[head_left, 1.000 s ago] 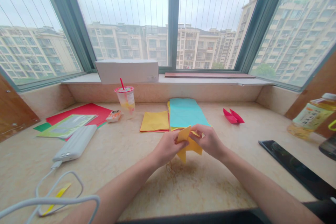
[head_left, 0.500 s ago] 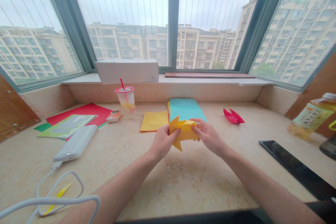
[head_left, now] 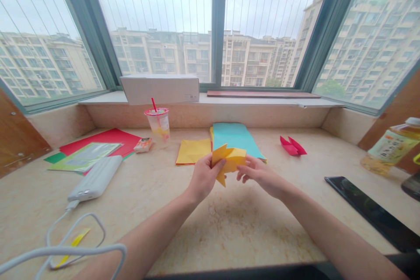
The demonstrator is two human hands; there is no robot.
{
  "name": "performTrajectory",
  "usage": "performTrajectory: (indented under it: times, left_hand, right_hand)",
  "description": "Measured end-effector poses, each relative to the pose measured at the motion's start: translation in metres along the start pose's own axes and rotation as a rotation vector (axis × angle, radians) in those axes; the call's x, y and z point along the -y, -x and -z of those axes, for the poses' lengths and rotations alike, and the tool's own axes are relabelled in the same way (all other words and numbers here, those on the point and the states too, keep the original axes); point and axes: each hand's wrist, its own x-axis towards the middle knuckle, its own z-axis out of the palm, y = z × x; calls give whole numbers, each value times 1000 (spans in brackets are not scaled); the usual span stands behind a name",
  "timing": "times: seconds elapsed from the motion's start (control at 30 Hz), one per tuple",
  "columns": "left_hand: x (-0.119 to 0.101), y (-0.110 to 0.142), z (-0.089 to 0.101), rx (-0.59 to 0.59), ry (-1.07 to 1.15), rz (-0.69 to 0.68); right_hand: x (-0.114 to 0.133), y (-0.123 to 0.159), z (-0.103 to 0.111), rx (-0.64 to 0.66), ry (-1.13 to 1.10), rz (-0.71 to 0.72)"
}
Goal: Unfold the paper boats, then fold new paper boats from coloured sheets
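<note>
The folded yellow paper piece [head_left: 229,161] is held in the air above the beige marble countertop [head_left: 262,236], directly in front of the teal paper stack [head_left: 234,136]. Its longest span runs close to vertical, from a sharp upper tip pointing up and slightly left to a second sharp tip pointing down. A blunter folded end points right, toward the right hand [head_left: 260,176].

The left hand [head_left: 204,178] is closed on the left side of the piece, with the thumb pressed across its face. The fingers of the right hand are open and slightly curved, their tips at the lower right edge of the piece; contact there cannot be confirmed. The left hand's fingers are largely hidden behind the paper, and the inner folds cannot be made out.

Flat yellow paper sheets [head_left: 193,152] lie left of the teal stack. A folded red paper boat [head_left: 292,145] sits to the right, well apart from the hands. A white rectangular power bank [head_left: 94,178] lies on the left, with a white cable [head_left: 65,251] running out of frame at the lower left. A black smartphone [head_left: 367,205] is cut off at the right edge.
</note>
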Motion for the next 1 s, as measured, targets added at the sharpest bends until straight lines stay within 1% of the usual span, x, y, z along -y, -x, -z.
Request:
performTrajectory:
  times: [0.07,0.13,0.23,0.4,0.47,0.63,0.77,1.0]
  left_hand:
    - [1,-1,0,9,17,-18]
    - [3,-2,0,8,30,-30]
    - [5,-4,1,-9,38,-17]
    - [5,-5,1,-24,46,-9]
    - [4,-5,1,-22,43,-21]
    - [1,-4,1,9,79,2]
    - [0,-3,1,-15,106,22]
    - [0,-2,1,-51,63,56]
  right_hand:
    - [0,-1,1,-60,-5,45]
    - [-2,-2,1,-138,19,125]
    - [-7,-2,0,-255,127,257]
    - [-18,-2,0,-340,296,389]
    - [-20,-2,2,-347,352,397]
    - [-19,-5,6,-366,414,332]
    - [-19,-7,8,-372,420,342]
    - [-16,-6,6,-369,445,322]
